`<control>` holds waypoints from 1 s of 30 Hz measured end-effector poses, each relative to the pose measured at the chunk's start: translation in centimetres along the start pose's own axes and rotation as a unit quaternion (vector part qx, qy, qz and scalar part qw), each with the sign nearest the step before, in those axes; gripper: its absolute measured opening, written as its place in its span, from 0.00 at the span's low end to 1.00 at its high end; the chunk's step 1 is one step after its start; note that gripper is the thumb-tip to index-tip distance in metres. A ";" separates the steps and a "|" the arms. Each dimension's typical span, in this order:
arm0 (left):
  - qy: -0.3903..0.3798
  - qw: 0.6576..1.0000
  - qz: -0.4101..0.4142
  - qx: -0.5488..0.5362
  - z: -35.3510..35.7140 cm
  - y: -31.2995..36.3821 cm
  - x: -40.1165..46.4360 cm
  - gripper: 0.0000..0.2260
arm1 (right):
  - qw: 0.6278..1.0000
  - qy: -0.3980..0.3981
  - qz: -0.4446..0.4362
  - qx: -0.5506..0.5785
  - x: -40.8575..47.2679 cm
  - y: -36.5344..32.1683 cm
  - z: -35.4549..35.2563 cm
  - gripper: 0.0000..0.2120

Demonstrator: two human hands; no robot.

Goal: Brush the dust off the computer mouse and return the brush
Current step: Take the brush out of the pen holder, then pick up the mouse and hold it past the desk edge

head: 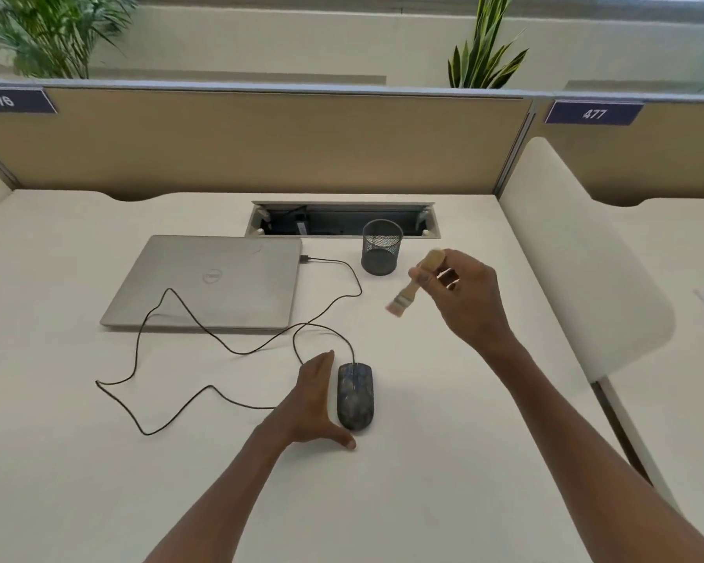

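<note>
A dark, dusty wired computer mouse (pixel 355 396) lies on the white desk (pixel 444 461), near the middle. My left hand (pixel 311 404) lies flat on the desk against the mouse's left side, fingers straight, thumb spread below the mouse's rear. My right hand (pixel 466 294) is raised above the desk to the upper right of the mouse and grips a small wooden-handled brush (pixel 415 284). The brush points its pale bristles down and left and looks blurred. A black mesh pen cup (pixel 381 247) stands just left of the brush.
A closed silver laptop (pixel 208 282) lies at the left, with the mouse's black cable (pixel 188 319) looping over it and across the desk. An open cable tray (pixel 342 219) sits behind the cup. A tan partition (pixel 261 144) closes the back; a white side panel (pixel 578 258) stands at the right.
</note>
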State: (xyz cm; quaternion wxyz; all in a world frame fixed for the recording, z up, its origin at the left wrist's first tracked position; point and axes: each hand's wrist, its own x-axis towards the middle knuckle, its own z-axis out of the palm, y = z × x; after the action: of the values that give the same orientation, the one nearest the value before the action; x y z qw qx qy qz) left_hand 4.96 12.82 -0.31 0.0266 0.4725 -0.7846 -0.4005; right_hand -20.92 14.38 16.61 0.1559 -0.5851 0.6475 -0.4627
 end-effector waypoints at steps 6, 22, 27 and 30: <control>0.014 1.000 0.022 0.009 0.2 -0.1 1.1 0.71 | 1.000 -0.009 0.001 -0.007 -0.9 0.5 -0.6 0.06; 0.052 0.997 0.049 -0.030 0.9 -0.8 1.2 0.58 | 1.000 -0.019 0.007 -0.003 -2.9 0.9 -1.3 0.06; 0.078 0.994 0.059 -0.055 0.4 -1.4 -0.4 0.53 | 1.000 -0.019 0.009 0.006 -4.2 0.1 -1.4 0.06; 0.087 0.989 0.061 -0.098 -0.4 -1.0 -1.8 0.51 | 1.000 -0.018 0.009 0.008 -5.3 -0.7 -1.2 0.06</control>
State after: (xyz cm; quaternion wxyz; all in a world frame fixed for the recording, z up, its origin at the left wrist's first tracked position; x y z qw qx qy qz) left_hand 6.83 13.74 -0.07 0.1656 0.4519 -0.7638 -0.4301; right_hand -20.02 19.71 15.99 0.1765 -0.5857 0.6462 -0.4563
